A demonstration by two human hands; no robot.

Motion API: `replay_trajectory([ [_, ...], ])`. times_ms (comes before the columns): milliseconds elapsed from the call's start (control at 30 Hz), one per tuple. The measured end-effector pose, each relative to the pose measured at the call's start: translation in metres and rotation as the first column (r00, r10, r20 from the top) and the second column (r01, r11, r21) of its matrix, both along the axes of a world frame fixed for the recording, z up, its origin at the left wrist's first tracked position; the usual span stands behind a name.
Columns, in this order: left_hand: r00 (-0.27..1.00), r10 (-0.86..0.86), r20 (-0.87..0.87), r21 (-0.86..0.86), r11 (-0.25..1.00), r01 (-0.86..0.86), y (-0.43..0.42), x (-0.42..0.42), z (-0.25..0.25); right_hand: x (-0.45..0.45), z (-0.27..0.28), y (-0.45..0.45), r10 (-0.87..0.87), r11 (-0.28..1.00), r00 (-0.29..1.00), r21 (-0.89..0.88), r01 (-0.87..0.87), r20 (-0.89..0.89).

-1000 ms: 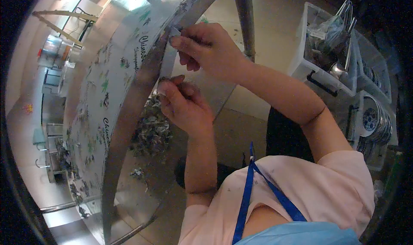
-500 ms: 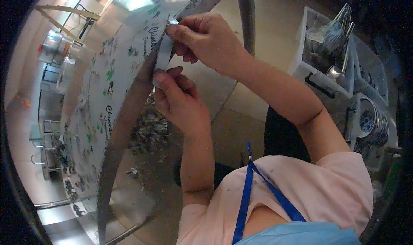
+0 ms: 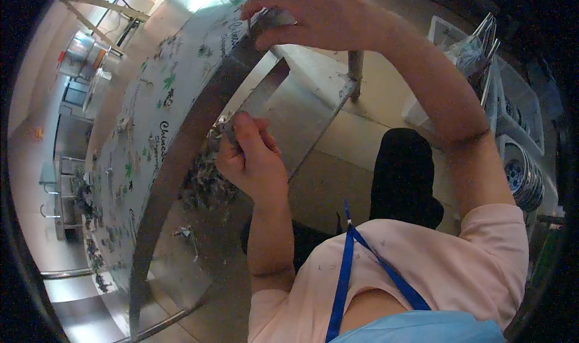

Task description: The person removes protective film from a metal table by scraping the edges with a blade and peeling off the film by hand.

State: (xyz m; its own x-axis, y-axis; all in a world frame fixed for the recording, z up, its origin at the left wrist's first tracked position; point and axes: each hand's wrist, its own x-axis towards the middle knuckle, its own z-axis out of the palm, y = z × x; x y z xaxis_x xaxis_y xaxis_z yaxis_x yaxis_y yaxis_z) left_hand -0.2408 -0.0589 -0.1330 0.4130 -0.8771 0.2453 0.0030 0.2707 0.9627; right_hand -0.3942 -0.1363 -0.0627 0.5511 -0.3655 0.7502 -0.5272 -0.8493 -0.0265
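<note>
Covering the metal table is a whitish plastic film printed with black lettering and green marks. My left hand is closed in a pinch below the table's edge. A small greyish scrap of film shows at its fingertips. At the far corner, my right hand spans the edge with thumb and fingers apart. Its fingers touch the top and its thumb lies near the side. Whether it has hold of a bit of film there, I cannot tell.
Beneath the table lies a heap of torn film scraps, with a loose scrap on the lower shelf. A table leg stands ahead. To the right are plastic bins and stacked patterned plates. A ladder-like frame stands far left.
The pale strip held between both hands no longer shows there. My right hand moved up to the far corner and its fingers spread. My left hand dropped lower, still pinched.
</note>
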Motion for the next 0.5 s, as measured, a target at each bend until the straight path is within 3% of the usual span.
replay_trajectory([
  [133,0.999,-0.028,0.015,0.01,1.0,0.028,0.003,0.006,-0.008,0.003,0.006,-0.012,0.012,0.996,0.995,0.087,-0.003,-0.103],
  [267,0.993,-0.101,0.064,-0.02,0.995,0.102,0.005,0.006,-0.013,0.002,0.026,-0.013,0.095,0.943,0.979,0.331,-0.031,-0.179],
  [367,0.995,-0.099,0.009,-0.028,0.995,0.099,0.005,0.002,-0.016,0.006,0.037,-0.027,0.197,0.841,0.955,0.539,-0.047,-0.224],
  [400,0.995,-0.095,0.008,-0.016,0.995,0.096,0.005,-0.001,-0.014,0.003,0.051,-0.019,0.175,0.914,0.888,0.405,0.014,-0.425],
  [500,0.995,-0.1,0.01,0.0,0.995,0.1,0.002,-0.01,-0.008,0.008,0.056,-0.032,0.061,0.941,0.924,0.331,0.074,-0.377],
])
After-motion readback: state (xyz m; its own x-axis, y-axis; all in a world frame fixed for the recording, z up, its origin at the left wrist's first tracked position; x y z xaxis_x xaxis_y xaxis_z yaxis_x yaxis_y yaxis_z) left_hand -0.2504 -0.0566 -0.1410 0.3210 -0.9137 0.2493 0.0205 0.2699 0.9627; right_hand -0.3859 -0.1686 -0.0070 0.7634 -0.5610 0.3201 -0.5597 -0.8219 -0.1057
